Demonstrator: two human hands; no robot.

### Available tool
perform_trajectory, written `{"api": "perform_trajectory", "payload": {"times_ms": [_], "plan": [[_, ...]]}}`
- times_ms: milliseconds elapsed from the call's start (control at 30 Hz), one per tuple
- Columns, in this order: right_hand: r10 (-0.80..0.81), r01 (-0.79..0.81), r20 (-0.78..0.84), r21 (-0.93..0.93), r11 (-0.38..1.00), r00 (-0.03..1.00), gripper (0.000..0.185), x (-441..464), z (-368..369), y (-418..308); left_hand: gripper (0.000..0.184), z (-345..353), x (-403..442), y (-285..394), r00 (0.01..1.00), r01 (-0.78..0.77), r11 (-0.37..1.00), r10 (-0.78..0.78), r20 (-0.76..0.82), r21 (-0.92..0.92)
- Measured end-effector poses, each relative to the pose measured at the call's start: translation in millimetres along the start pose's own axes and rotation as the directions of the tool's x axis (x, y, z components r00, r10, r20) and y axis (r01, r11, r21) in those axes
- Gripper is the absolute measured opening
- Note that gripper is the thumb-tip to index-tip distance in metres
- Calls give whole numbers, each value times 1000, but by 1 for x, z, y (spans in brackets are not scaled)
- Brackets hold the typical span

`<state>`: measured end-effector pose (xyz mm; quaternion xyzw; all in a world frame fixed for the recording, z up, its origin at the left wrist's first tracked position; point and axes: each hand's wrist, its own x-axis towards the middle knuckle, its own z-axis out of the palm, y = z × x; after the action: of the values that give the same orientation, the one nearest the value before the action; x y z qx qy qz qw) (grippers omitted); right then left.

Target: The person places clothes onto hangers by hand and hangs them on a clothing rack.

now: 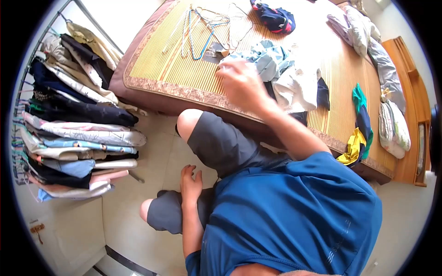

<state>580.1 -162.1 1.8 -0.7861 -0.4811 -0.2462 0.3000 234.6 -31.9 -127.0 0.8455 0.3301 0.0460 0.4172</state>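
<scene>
My right hand (244, 85) is over the bed (202, 76), beside a light blue garment (269, 57). Its fingers are blurred by motion, so whether they hold anything cannot be made out. A white garment (299, 87) lies close by, with dark cloth partly under it. My left hand (191, 184) rests near my left knee, thumb and fingers apart, with nothing in it. Blue and white wire hangers (200, 39) are spread on the bed mat beyond my right hand.
Many clothes (83, 124) hang on a rack at the left. A dark blue bundle (275, 18) lies far back on the bed. Green (359, 96) and yellow (352, 147) cloth and folded bedding (393, 129) are on the right, near a wooden headboard (407, 78).
</scene>
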Motion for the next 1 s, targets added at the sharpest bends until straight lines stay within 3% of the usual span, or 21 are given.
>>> {"api": "perform_trajectory", "payload": {"times_ms": [133,167,233,267,333,400,433,467,500,567,600,633,700,733,767,833,867,900,967,1000], "plan": [[281,-241,58,-366,899,958,63,-16,-53,58,29,3,-7,8,998,-62,997,62,-7,55],[300,-252,28,-469,846,954,48,-24,-53,75,29,3,-9,9,997,-81,995,82,-13,53],[597,-521,311,-297,800,740,31,-17,-71,81,30,3,-13,11,998,-62,997,63,-16,49],[591,-518,311,-289,805,744,31,-16,-69,77,28,5,-14,7,1000,-2,998,1,-30,-55],[453,-452,-3,42,891,892,20,-16,-61,54,27,8,-10,-2,997,61,985,-69,-47,-159],[296,-272,-86,214,938,951,17,-9,-54,14,31,6,-6,-10,974,216,901,-226,17,-375],[158,-110,-130,318,942,979,18,-3,-49,-10,31,1,-3,-2,970,227,899,-242,8,-375],[64,-24,-86,405,914,994,20,0,-49,-42,39,-7,-1,15,965,238,689,-249,85,-684],[-63,38,36,479,877,997,24,-2,-47,-69,48,-16,1,31,962,229,381,-231,148,-896],[-335,110,168,732,672,927,30,-23,-26,-113,65,-29,11,53,970,242,10,-26,242,-970],[-446,109,199,811,575,872,32,-34,-15,-129,65,-38,14,73,975,209,-96,-51,214,-973],[-514,34,338,811,584,788,31,-50,-8,-145,65,-44,18,86,980,161,-204,-84,181,-966],[-573,9,370,835,551,731,27,-66,-2,-163,56,-52,24,80,978,181,-271,-53,202,-946],[-541,-3,364,832,555,758,27,-68,1,-164,45,-51,29,64,974,182,-231,-89,207,-956],[-505,-19,361,827,562,784,27,-69,2,-162,35,-50,27,51,967,241,-267,-22,256,-933],[-302,-52,302,781,623,904,25,-58,3,-156,32,-49,23,49,955,231,-114,-164,247,-966],[-161,-197,411,700,687,897,30,-53,1,-151,33,-50,18,52,953,237,-101,-169,252,-966],[-134,-111,331,627,771,934,41,-46,9,-143,34,-51,16,56,960,216,-63,-168,223,-974],[-64,-150,368,523,839,928,63,-28,13,-138,32,-51,12,56,990,119,173,-97,103,-978],[-63,-233,446,578,782,893,60,-22,15,-137,30,-53,9,62,997,32,353,-80,4,-935]]}}
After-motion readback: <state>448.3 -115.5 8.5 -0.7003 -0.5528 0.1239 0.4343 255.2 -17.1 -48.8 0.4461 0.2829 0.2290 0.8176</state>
